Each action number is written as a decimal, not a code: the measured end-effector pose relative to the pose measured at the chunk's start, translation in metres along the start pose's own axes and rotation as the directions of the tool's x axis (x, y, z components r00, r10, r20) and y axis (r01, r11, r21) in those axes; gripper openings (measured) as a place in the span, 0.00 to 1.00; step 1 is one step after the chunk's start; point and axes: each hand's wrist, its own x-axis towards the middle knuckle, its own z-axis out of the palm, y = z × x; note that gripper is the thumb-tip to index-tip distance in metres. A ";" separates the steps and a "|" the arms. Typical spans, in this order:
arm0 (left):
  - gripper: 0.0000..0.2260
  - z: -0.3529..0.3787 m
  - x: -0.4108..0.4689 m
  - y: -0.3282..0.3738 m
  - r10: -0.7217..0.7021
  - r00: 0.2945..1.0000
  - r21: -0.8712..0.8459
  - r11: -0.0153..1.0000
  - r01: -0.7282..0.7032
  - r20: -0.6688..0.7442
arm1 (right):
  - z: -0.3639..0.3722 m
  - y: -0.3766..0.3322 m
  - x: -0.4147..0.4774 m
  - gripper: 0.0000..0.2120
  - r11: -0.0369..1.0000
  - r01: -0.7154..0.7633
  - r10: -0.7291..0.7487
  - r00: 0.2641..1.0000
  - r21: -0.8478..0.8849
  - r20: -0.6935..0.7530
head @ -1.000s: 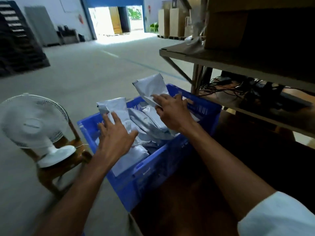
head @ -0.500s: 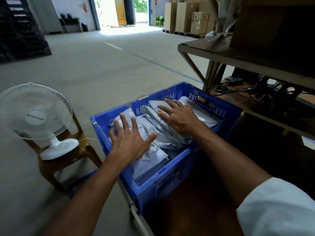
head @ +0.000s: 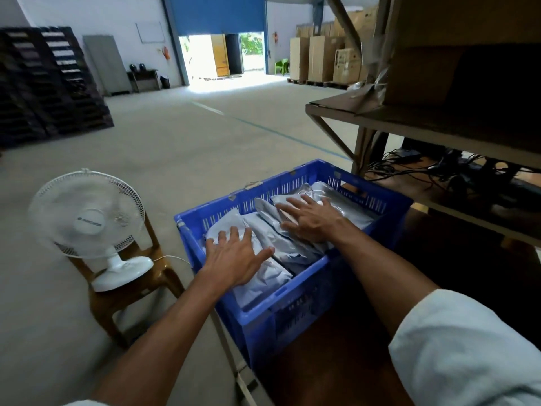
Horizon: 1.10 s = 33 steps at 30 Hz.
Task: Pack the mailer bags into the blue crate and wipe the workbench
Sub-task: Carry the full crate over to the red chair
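A blue crate (head: pixel 295 312) stands on the left end of the dark brown workbench (head: pixel 328 364). Several grey mailer bags (head: pixel 288 244) lie flat inside it, packed side by side. My left hand (head: pixel 235 259) rests palm down with fingers spread on the bags at the crate's near left. My right hand (head: pixel 310 219) presses flat on the bags toward the far right side. Neither hand grips a bag.
A white desk fan (head: pixel 87 224) sits on a brown wooden stool (head: pixel 128 297) left of the crate. A shelf (head: pixel 439 124) with cardboard hangs over the bench on the right, with tangled cables (head: pixel 433 174) beneath it. Open warehouse floor lies beyond.
One second ago both hands held bags upright in the crate. The bags now lie flat and both hands have flattened onto them. My view has lifted a little.
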 end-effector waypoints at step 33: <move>0.36 -0.025 0.159 -0.149 0.601 0.786 -0.565 0.603 -0.563 -0.143 | 0.003 -0.168 -0.091 0.31 0.248 -0.559 0.967 0.189 0.791 -0.170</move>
